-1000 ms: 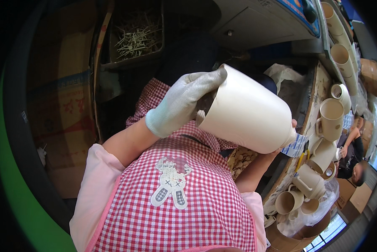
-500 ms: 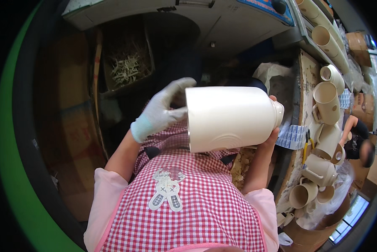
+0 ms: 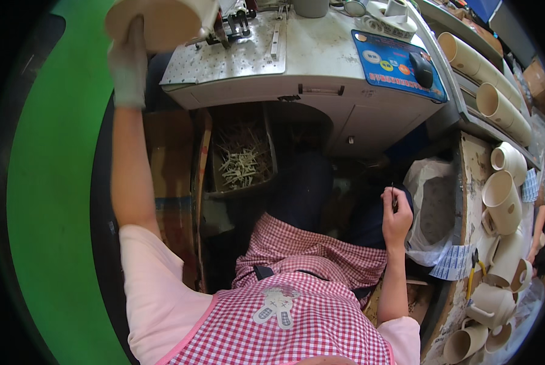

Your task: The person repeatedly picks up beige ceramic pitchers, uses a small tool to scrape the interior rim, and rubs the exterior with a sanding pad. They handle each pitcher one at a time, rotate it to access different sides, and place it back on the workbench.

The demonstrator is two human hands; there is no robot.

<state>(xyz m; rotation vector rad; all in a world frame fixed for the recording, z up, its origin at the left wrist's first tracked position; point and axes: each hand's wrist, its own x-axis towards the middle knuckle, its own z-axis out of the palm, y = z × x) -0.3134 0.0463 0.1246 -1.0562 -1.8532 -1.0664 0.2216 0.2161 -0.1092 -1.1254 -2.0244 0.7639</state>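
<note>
At the upper left, my outstretched left hand (image 3: 129,70) in a pale glove holds a cream kettle-like shell (image 3: 163,24), its open end facing me. The shell is cut off by the top of the view and sits beside a metal clamp-like fixture (image 3: 233,24). One finger of the glove lies over the shell's open end; blur hides the rest of the grip. My bare right hand (image 3: 397,219) is over my right thigh, fingers curled together. A thin dark tip pokes up from them, too small to name.
A workbench with a perforated metal plate (image 3: 236,64), blue mouse pad (image 3: 394,67) and black mouse (image 3: 420,70) stands ahead. Below is a bin of pale scraps (image 3: 242,164). Cream jugs (image 3: 502,194), yellow-handled pliers (image 3: 476,267) and a plastic bag (image 3: 430,207) lie right. Another person's arm (image 3: 538,234) shows.
The cream shell has gone from in front of my chest to the upper left in my left hand. My right hand has let go of it and lowered to my thigh. The view has shifted.
</note>
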